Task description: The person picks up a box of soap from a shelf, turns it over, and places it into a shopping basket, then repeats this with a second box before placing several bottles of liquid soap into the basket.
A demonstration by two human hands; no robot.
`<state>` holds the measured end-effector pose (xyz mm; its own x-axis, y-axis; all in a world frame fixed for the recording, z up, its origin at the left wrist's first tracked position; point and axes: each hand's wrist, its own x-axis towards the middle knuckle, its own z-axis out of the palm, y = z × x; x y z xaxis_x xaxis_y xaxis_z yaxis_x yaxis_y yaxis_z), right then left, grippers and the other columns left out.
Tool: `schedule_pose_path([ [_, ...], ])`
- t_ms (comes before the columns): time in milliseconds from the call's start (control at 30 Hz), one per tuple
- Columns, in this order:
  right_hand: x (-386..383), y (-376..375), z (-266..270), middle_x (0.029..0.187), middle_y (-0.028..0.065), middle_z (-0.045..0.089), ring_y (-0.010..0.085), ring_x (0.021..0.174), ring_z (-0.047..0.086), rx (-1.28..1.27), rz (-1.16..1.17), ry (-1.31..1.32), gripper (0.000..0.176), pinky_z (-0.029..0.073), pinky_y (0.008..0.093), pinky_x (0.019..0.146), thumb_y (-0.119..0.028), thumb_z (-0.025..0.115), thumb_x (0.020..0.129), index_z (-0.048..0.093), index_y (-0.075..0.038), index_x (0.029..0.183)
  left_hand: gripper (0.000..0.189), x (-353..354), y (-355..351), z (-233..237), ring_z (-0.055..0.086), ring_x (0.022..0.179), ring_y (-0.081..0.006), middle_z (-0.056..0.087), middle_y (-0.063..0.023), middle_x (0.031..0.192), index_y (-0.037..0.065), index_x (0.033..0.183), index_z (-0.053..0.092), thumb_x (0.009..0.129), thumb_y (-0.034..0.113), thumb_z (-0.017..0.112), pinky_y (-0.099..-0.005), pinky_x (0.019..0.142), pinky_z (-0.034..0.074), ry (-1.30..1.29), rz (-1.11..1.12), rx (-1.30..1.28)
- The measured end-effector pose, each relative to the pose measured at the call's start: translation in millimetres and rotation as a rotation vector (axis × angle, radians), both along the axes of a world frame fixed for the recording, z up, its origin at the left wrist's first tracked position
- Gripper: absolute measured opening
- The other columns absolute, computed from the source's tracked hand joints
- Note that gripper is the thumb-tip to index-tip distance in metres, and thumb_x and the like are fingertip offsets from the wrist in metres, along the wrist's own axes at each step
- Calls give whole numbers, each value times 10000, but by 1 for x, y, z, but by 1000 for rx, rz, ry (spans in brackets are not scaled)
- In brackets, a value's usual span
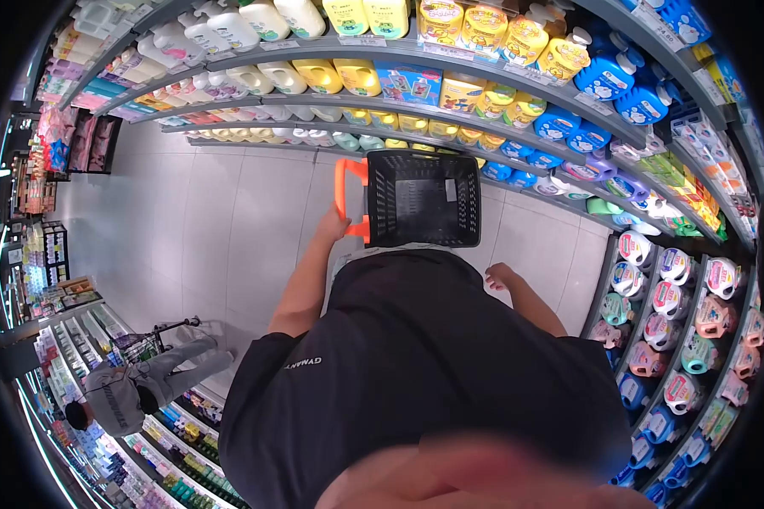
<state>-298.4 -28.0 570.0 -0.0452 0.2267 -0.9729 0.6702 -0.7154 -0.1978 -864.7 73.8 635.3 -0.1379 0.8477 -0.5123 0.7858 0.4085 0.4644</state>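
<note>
A black plastic shopping basket with an orange handle is just in front of my body. My left hand is closed around the near part of that handle. Inside the basket only its dark slatted walls and bottom show, with a pale label on the right wall. My right hand hangs by my side, to the right of the basket and apart from it. Its fingers are loosely curled, and nothing shows in them. A dark shirt covers my torso, hiding my legs.
Curved shelves of yellow, white and blue bottles run across the front. More shelves with detergent jugs rise at the right. A person in grey stands at the lower left beside a shopping cart. Pale floor tiles lie between.
</note>
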Motion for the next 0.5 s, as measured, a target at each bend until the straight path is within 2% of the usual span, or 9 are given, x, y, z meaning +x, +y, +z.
schedule_pose_path([
  [100,-14,9,6,1004,91,741,227,733,710,10,-111,-46,318,547,387,622,-298,589,956,644,-63,1163,616,2,15,-1,701,980,-450,688,-287,1104,15,1342,437,868,243,759,-514,834,570,66,-87,48],
  [200,-28,19,16,1005,93,742,228,732,701,59,-170,15,328,539,391,623,-304,590,947,647,-63,1162,601,8,31,10,643,1105,-475,681,-288,1134,20,1319,454,862,256,766,-537,943,522,32,-128,22],
  [300,-47,30,27,1005,92,740,219,741,697,85,-212,29,320,540,386,623,-294,584,949,651,-70,1168,628,12,40,20,647,1107,-461,680,-282,1150,23,1341,450,863,281,765,-535,943,524,77,-188,-63],
  [500,-79,38,29,1000,78,737,197,728,695,106,-226,2,319,539,369,613,-274,580,945,656,-97,1200,676,4,61,24,663,1077,-460,685,-280,1142,27,1376,429,874,353,743,-536,922,534,56,-257,-38],
])
